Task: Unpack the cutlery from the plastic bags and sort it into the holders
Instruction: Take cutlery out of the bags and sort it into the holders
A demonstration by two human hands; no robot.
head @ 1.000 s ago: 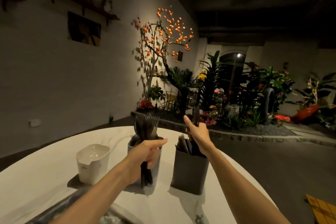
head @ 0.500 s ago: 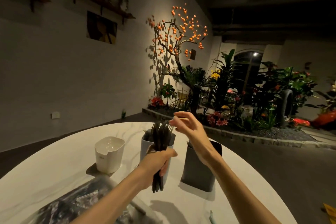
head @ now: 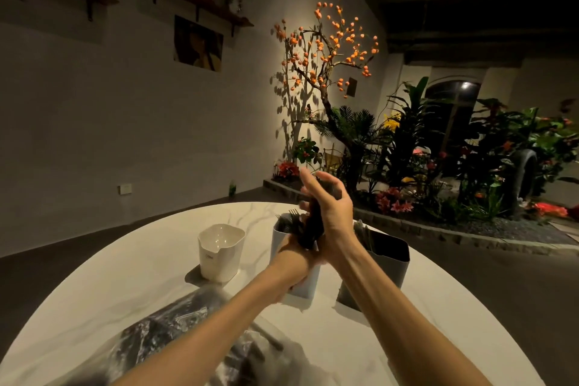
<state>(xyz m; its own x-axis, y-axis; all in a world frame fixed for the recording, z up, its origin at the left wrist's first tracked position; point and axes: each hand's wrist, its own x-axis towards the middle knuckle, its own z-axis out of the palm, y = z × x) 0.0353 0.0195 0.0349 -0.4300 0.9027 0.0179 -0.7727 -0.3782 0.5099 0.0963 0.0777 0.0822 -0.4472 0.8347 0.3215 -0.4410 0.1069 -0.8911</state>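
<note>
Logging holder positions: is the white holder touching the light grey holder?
Apart. The head view shows bare table between the white holder and the light grey holder.

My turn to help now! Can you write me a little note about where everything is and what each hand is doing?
Left hand: grips a bundle of dark forks above the middle holder.
Right hand: pressed against the same bundle; its exact grip is hard to see.
Done: the middle holder has some forks in it, and the dark holder on the right has cutlery too.
Left: the white holder looks empty; the plastic bags near you are full of cutlery to sort.
</note>
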